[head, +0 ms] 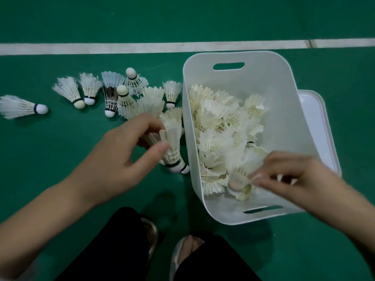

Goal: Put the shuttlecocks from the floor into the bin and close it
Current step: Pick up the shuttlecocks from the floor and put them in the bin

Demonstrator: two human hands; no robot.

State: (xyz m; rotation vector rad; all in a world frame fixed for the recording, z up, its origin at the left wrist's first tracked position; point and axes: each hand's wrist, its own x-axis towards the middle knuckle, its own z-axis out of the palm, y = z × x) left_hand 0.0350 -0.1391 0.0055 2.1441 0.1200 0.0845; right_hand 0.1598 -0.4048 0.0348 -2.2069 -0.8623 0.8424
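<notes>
A white plastic bin [269, 78] with handle slots stands on the green floor, holding several white feather shuttlecocks [219, 126]. My right hand [292, 175] is over the bin's near end, fingers pinched on a blurred shuttlecock [241, 171]. My left hand [121, 157] is just left of the bin, fingers closed around the feathers of a shuttlecock [172, 147] whose cork points toward me. Several more shuttlecocks [113, 94] lie on the floor to the left, one apart at the far left [22, 107].
The bin's white lid [316, 118] lies flat on the floor against the bin's right side. A white court line [142, 47] runs across the floor behind. My knees in black trousers and light shoes [182, 252] are at the bottom.
</notes>
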